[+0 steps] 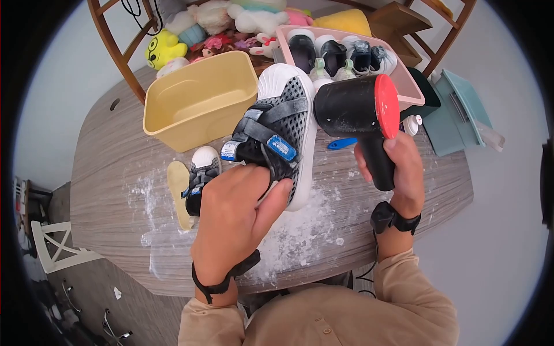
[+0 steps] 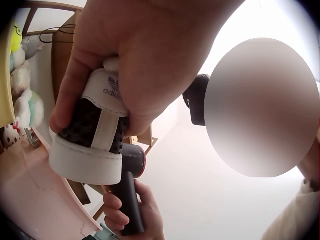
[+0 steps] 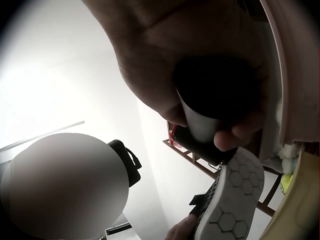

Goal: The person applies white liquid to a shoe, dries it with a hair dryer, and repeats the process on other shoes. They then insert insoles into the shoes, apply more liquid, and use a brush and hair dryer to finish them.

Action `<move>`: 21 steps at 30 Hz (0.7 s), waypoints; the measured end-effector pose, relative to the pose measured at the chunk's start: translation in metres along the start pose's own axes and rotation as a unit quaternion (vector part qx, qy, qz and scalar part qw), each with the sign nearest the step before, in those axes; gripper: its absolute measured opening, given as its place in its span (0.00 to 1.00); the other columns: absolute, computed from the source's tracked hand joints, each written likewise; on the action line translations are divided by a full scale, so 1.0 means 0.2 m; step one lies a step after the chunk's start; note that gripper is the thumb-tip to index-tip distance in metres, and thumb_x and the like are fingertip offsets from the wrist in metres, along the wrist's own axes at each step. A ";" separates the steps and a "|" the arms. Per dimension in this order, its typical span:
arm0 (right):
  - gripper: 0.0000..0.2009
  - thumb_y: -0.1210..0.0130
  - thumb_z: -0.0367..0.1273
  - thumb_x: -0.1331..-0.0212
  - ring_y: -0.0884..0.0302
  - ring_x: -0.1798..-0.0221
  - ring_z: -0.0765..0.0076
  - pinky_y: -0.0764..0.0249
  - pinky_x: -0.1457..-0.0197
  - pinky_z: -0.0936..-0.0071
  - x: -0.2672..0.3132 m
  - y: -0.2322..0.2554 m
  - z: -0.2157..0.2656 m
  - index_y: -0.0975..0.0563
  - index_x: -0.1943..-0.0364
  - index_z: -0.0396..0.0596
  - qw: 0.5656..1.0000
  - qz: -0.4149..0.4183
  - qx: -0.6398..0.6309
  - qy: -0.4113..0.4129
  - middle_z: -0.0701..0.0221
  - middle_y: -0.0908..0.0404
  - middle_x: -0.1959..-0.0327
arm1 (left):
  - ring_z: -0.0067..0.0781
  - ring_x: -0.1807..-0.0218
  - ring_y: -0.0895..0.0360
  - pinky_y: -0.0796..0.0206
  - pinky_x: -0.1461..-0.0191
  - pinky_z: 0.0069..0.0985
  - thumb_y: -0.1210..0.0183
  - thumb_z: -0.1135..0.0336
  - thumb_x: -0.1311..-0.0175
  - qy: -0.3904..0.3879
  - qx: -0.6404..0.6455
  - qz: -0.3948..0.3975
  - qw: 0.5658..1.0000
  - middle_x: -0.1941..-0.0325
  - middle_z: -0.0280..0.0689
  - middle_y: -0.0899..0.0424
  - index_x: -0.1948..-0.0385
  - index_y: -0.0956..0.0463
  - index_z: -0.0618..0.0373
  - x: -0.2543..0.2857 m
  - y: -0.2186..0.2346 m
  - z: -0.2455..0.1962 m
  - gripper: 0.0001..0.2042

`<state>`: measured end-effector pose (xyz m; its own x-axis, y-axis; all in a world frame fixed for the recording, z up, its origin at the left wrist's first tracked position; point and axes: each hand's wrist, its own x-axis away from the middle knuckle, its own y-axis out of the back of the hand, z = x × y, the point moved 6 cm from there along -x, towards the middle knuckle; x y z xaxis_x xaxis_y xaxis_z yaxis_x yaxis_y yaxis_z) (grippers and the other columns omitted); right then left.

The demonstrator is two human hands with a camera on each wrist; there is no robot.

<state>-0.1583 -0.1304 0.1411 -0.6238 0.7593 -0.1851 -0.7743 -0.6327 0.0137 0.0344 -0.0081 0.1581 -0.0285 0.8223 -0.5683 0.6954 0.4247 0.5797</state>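
Observation:
My left hand grips a grey-and-black mesh sneaker by its heel end, toe pointing up and away. The sneaker has crossed straps, a blue label and a white sole; its patterned underside shows in the right wrist view. In my right hand is a black hair dryer with a red round back end, held by its handle. Its barrel's front end overlaps the sneaker's sole edge in the head view. A matching sneaker lies on the table left of my hands, beside a pale insole.
White powder is scattered over the wooden table. Behind stand a yellow bin and a pink bin holding several shoes. A blue-handled item, a white-capped bottle and a teal container are at right.

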 end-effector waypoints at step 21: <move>0.15 0.53 0.37 0.38 0.32 0.78 0.80 0.36 0.74 0.81 0.06 -0.05 0.00 0.25 0.61 0.36 0.992 0.102 0.065 -0.024 0.70 0.25 0.76 | 0.45 0.81 0.35 0.45 0.77 0.35 0.39 0.70 0.44 0.053 0.008 -0.021 0.998 0.84 0.42 0.34 0.82 0.33 0.61 0.01 0.02 0.03 0.13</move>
<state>-0.1582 -0.1147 0.1388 -0.7707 0.6261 -0.1182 -0.6369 -0.7512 0.1736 0.0416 -0.0078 0.1560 -0.1332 0.8396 -0.5267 0.7030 0.4546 0.5470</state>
